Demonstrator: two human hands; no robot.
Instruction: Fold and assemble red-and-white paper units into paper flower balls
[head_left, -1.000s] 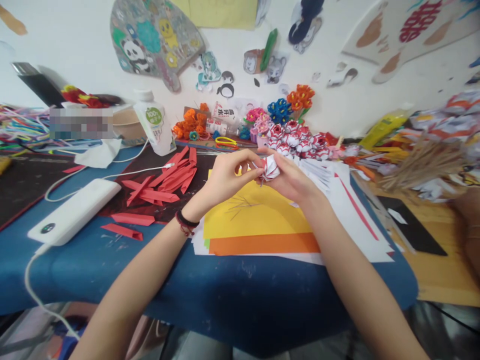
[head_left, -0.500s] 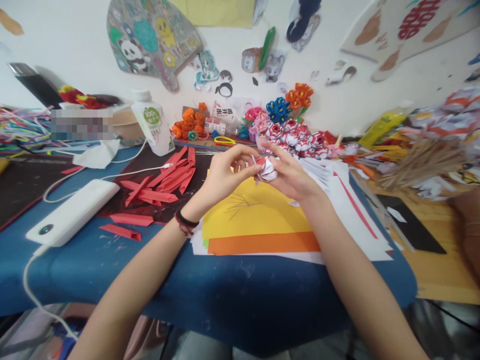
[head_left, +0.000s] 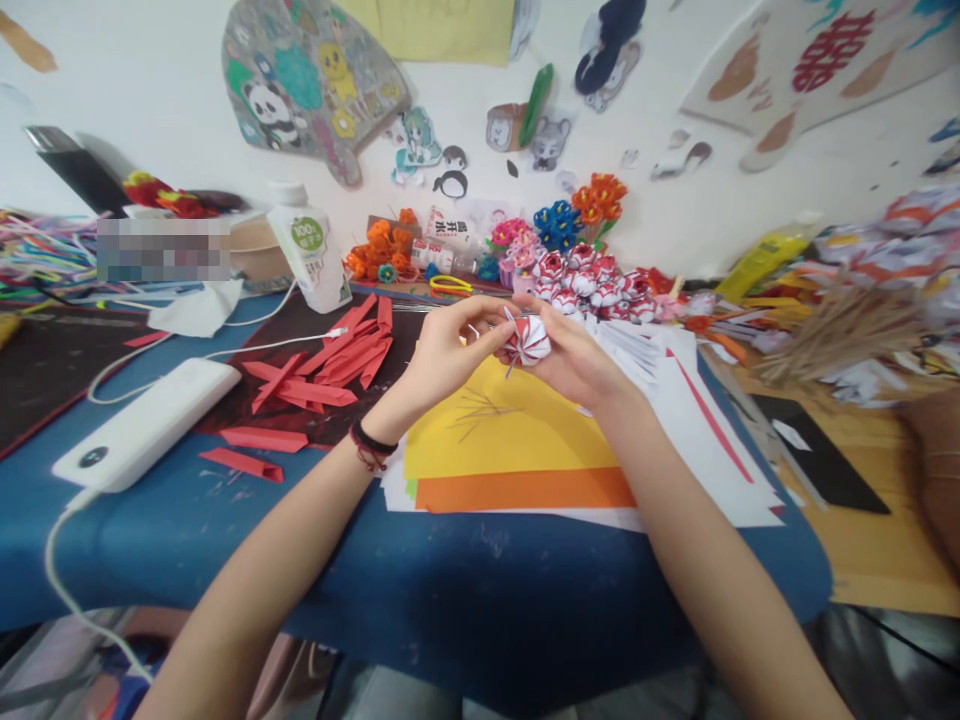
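Observation:
A red and white folded paper flower [head_left: 529, 341] is held between both hands above the yellow paper [head_left: 525, 430]. My left hand [head_left: 461, 340] pinches its left side, where thin wire-like ends stick out. Around its right side and back curl the fingers of my right hand [head_left: 574, 355]. Thin wires [head_left: 484, 408] lie loose on the yellow sheet. Folded red paper strips [head_left: 349, 350] are piled left of my left hand. Finished-looking red and white flowers [head_left: 592, 280] stand behind the hands.
A white power bank [head_left: 146, 425] with a cable lies at the left, near a white bottle [head_left: 309, 250]. White paper strips [head_left: 626, 350] are to the right of the hands. Further right are a black flat object [head_left: 821, 455] and a bundle of brown sticks [head_left: 814, 325].
The flower has turned so that more of its red and white striped side shows. My right hand has shifted slightly left, its fingers now closer round the flower.

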